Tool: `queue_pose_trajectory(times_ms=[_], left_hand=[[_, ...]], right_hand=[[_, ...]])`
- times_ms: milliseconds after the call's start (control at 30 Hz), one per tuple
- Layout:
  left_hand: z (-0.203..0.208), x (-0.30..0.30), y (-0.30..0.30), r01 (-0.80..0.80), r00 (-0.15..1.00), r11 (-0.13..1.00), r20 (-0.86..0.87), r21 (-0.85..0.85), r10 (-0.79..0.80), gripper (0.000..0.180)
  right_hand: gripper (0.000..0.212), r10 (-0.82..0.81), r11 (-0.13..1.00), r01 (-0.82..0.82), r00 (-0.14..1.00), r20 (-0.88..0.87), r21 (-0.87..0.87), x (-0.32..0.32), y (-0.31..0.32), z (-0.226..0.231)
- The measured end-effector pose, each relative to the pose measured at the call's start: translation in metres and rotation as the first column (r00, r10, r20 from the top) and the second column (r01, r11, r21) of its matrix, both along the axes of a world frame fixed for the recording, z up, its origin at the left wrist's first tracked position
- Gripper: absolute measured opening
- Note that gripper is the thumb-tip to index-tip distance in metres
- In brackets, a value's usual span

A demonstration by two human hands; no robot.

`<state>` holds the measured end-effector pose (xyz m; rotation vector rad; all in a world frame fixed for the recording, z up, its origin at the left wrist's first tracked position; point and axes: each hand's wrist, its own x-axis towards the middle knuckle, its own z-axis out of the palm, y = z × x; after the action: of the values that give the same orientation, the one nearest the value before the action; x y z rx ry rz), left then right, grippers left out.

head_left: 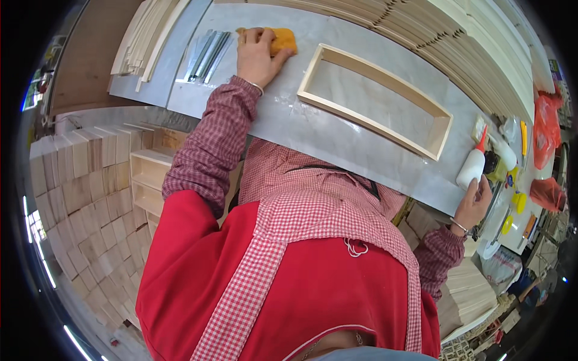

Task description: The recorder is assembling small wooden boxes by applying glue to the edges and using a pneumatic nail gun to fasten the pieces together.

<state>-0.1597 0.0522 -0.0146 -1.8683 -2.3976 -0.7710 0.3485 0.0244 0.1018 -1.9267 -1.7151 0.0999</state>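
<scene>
My left hand is at the far side of the bench, its fingers closed over an orange cloth or sponge pressed to the surface. Just left of it lie several metal strips or rods side by side. Near the right edge, my right hand has its fingers a little apart, the tips at the base of a white squeeze bottle with a red nozzle. Whether they touch the bottle I cannot tell. Between my hands lies a long, narrow wooden frame, with the bench surface showing through it.
Long wooden strips are stacked along the far edge, with more strips at far left. Wooden blocks and a compartmented box sit below left. A yellow-handled tool and a red plastic bag are at right.
</scene>
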Motion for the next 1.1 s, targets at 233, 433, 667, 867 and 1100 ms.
queue_pose_trajectory(times_ms=[233, 433, 667, 867, 1100], left_hand=[[0.001, 0.005, 0.039, 0.419, 0.872, 0.907, 0.260, 0.044, -0.415, 0.038], [0.004, 0.006, 0.039, 0.361, 0.933, 0.897, -0.101, 0.255, -0.346, 0.036], [0.026, 0.035, -0.031, 0.084, 0.830, 0.989, 0.541, 0.122, -0.137, 0.025], [0.012, 0.044, -0.064, 0.106, 0.637, 0.984, 0.750, 0.146, -0.180, 0.026], [-0.003, 0.052, -0.082, 0.212, 0.593, 0.947, 0.739, 0.241, -0.321, 0.035]], right_hand=[[0.050, -0.082, 0.995, 0.089, 0.981, 0.175, -0.033, 0.054, 0.011, -0.028], [0.056, -0.141, 0.978, 0.139, 0.990, -0.006, -0.153, 0.050, 0.040, -0.057], [0.053, -0.181, 0.963, 0.270, 0.637, -0.750, -0.003, 0.056, 0.035, -0.041], [0.054, 0.013, 0.992, 0.125, 0.096, -0.995, 0.025, 0.026, 0.034, 0.002], [0.051, -0.122, 0.982, -0.143, 0.038, -0.992, -0.126, -0.098, 0.037, 0.015]])
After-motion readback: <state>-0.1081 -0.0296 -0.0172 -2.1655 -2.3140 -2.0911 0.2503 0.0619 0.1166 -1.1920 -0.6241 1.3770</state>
